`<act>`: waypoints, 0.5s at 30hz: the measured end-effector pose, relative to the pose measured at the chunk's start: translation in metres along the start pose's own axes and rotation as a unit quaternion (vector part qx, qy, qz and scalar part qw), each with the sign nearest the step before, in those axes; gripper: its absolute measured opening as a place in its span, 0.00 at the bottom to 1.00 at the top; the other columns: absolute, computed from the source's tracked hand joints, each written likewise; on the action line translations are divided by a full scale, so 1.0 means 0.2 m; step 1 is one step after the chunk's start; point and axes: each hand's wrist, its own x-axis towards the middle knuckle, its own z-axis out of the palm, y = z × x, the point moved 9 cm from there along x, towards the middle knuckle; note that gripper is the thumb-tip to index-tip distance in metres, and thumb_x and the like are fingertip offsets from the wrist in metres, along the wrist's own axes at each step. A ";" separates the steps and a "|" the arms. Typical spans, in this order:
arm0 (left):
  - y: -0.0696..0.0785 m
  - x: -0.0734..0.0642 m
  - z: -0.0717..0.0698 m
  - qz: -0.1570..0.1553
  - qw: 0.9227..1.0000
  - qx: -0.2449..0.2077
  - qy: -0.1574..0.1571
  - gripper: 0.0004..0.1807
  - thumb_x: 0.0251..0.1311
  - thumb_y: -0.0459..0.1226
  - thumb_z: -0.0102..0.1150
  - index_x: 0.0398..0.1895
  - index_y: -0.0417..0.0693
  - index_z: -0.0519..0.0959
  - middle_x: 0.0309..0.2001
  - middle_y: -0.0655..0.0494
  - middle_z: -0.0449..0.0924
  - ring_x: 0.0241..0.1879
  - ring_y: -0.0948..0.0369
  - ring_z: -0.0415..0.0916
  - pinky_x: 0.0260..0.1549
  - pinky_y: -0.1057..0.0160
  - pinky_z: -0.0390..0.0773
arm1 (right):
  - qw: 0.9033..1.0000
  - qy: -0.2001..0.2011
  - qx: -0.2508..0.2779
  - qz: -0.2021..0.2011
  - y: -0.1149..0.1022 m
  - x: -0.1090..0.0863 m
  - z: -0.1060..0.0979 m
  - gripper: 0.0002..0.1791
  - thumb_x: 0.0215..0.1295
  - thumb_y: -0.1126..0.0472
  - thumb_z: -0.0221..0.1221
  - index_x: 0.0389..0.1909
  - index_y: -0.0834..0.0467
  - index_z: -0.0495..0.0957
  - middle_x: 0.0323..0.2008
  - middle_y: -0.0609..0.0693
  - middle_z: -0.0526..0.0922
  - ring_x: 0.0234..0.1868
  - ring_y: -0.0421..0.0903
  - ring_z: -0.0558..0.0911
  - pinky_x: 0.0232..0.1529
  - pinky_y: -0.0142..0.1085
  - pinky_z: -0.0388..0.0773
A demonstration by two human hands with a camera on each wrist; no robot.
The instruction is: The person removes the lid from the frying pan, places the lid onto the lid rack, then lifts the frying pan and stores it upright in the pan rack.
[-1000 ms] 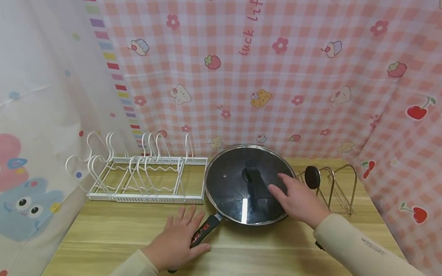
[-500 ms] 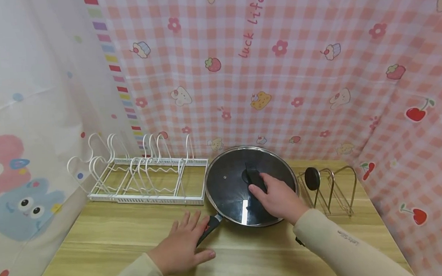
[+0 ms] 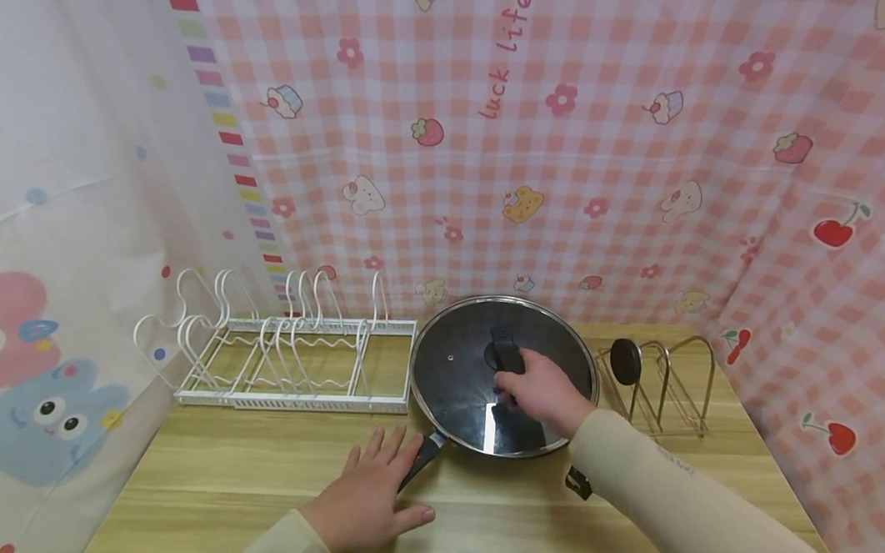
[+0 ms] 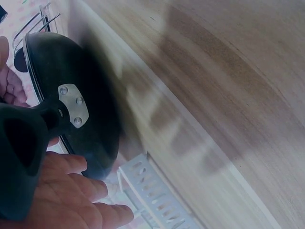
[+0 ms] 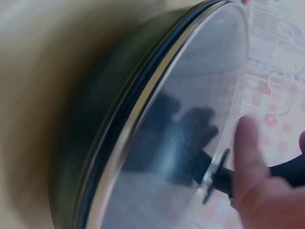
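Observation:
A black frying pan [image 4: 81, 119] stands on the table under a round glass lid [image 3: 456, 393] with a metal rim. My right hand [image 3: 546, 392] grips the upright black handle [image 3: 502, 340] of the lid, its thumb on the near side. In the right wrist view that hand [image 5: 267, 191] is reflected in the glass. My left hand [image 3: 367, 489] lies with fingers straight and spread over the pan handle [image 3: 422, 461], covering much of it. From the left wrist view, the fingers [image 4: 88, 186] stretch out beside the handle, toward the pan's underside.
A white wire rack [image 3: 321, 404] with tall loops stands left of the pan. To the right, a small metal rack [image 3: 666, 382] has a black round piece [image 3: 625, 361] at its front. A checked cloth [image 3: 483, 182] hangs behind the wooden table [image 3: 198, 490].
My right hand has moved left from the lid's right side and taken hold of its handle. My left hand has shifted slightly right and up along the pan handle.

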 end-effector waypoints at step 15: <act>0.00 0.01 0.01 0.004 1.000 0.008 0.000 0.52 0.63 0.65 0.64 0.82 0.47 0.60 0.81 0.33 0.57 0.78 0.27 0.53 0.68 0.20 0.59 | 0.960 -0.073 0.267 0.040 0.05 0.02 0.07 0.28 0.82 0.65 0.50 0.75 0.69 0.55 0.37 0.50 0.82 0.23 0.35 0.72 0.27 0.27 0.74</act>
